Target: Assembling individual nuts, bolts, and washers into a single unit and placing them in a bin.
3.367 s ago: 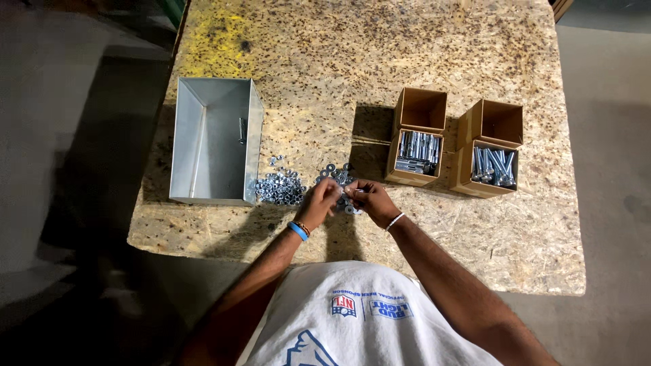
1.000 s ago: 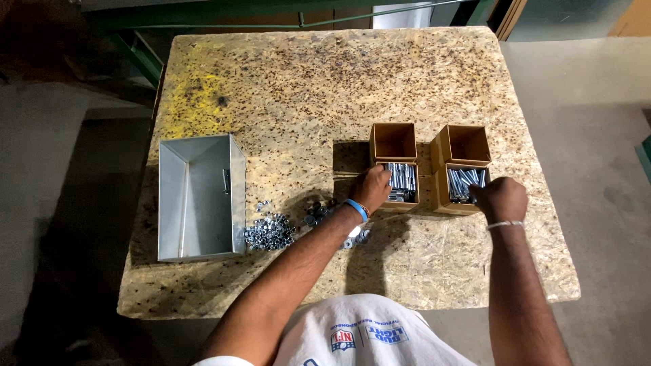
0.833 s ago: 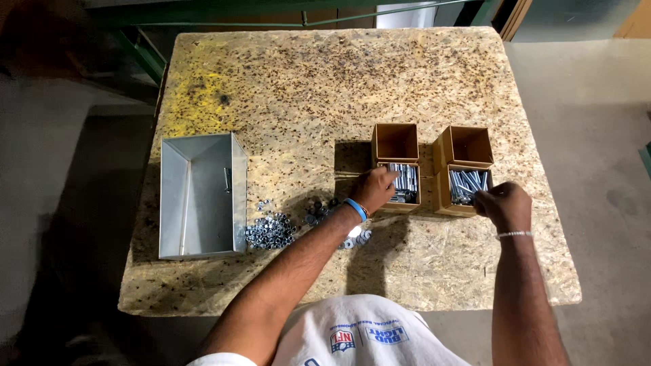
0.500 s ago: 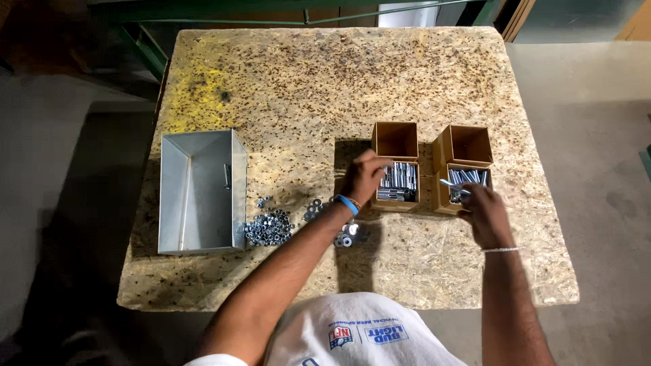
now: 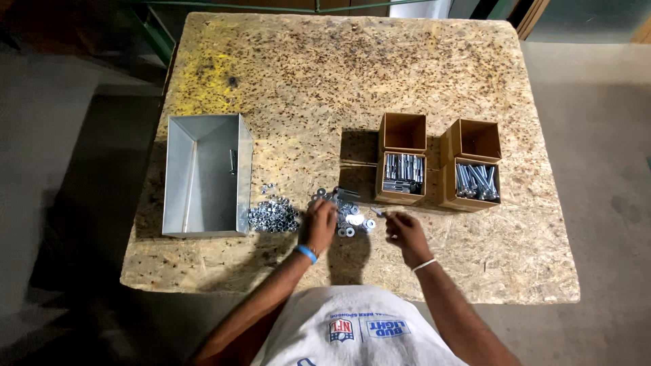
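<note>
Silvery washers lie scattered near the table's front edge; the left hand rests on them, fingers curled. Just beside, the right hand pinches a small bolt.

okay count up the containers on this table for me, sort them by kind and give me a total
Grey metal bin: 1
Brown cardboard boxes holding bolts: 2, the left box and the right box
Total: 3 containers
</note>
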